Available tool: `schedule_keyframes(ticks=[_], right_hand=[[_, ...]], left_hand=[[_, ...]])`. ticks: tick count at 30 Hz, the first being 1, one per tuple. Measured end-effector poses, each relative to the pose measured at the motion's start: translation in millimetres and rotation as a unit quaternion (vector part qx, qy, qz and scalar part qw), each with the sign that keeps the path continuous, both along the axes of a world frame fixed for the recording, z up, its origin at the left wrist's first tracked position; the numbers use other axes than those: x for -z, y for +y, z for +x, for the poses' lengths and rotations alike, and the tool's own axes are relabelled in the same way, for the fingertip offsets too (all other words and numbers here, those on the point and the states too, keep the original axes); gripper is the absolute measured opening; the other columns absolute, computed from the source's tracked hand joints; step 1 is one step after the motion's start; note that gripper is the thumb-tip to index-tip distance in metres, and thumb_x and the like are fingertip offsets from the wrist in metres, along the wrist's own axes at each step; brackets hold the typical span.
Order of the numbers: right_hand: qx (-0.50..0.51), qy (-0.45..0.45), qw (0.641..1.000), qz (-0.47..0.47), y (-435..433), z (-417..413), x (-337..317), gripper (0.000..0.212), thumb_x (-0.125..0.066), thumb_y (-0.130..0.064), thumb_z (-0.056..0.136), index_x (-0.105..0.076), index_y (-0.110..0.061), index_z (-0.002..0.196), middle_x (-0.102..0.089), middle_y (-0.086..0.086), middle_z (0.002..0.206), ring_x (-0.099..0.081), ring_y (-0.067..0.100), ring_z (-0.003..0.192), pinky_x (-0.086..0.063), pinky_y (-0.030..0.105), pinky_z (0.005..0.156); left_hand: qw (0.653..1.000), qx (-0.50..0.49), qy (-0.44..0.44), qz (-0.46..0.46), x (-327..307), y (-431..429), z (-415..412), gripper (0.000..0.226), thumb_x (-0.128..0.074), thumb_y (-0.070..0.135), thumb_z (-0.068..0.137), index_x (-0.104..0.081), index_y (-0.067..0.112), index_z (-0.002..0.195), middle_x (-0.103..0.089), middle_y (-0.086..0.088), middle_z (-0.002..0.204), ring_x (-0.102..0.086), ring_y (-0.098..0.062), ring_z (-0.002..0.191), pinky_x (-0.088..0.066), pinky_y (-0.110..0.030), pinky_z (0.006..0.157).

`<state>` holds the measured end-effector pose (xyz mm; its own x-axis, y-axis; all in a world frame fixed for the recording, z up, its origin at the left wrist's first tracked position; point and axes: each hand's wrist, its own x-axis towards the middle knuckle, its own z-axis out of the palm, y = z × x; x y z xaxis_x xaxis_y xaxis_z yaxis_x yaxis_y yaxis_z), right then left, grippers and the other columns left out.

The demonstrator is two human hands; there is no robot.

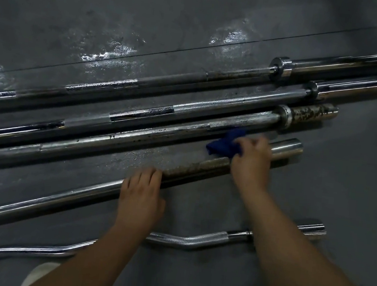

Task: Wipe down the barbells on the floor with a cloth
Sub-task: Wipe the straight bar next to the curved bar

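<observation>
Midway, seemingly: the right hand (251, 159) pinches a crumpled dark-blue cloth (225, 143) on the rusty straight steel barbell (193, 167), fourth from far, near its right sleeve; the left hand (141, 193), fingers spread, steadies it. Rust remains, and the near curl bar (184, 240) looks untouched.

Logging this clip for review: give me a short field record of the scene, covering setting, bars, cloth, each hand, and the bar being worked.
setting: dark grey floor, wet-looking sheen in patches
bars: four straight barbells side by side, plus a curl bar nearest the person
cloth: blue cloth, bunched
right hand: right hand grips the cloth against the fourth bar
left hand: left hand rests on the same bar, fingers over it
bar being worked: fourth straight barbell, rusty brown patch between the hands
</observation>
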<state>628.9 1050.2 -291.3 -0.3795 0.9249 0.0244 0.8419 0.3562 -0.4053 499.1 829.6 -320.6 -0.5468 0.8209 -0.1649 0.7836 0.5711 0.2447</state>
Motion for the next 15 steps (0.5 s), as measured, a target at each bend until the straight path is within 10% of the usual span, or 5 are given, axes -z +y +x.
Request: schedule_keyframes(ticks=[6,11,15], right_hand=[[0.008,-0.067,0.966,-0.249,-75,13,22,0.012,-0.057,-0.018,0.093,-0.062,-0.008,0.098,-0.061,0.010,0.103,-0.061,0.029,0.096,-0.043,0.029,0.073],[0.039,0.105,0.992,-0.062,-52,6,11,0.030,-0.064,-0.012,0.087,-0.059,-0.010,0.116,-0.041,0.010,0.131,-0.050,0.019,0.106,-0.044,0.030,0.094],[0.050,-0.017,0.955,-0.293,-49,4,22,0.019,-0.062,-0.018,0.084,-0.058,-0.013,0.102,-0.058,0.012,0.115,-0.062,0.028,0.090,-0.056,0.041,0.080]], left_hand=[[1.000,0.007,-0.005,-0.011,-1,-1,2,0.054,-0.068,0.018,0.065,-0.058,0.017,0.118,-0.057,-0.004,0.122,-0.055,-0.027,0.103,-0.045,-0.043,0.086],[1.000,0.011,-0.002,-0.008,1,-3,1,0.055,-0.069,0.017,0.065,-0.059,0.016,0.119,-0.058,-0.006,0.122,-0.055,-0.028,0.103,-0.044,-0.044,0.087],[1.000,0.009,0.000,-0.006,-4,-3,3,0.053,-0.071,0.018,0.063,-0.059,0.016,0.115,-0.058,-0.007,0.120,-0.056,-0.028,0.100,-0.044,-0.043,0.085]])
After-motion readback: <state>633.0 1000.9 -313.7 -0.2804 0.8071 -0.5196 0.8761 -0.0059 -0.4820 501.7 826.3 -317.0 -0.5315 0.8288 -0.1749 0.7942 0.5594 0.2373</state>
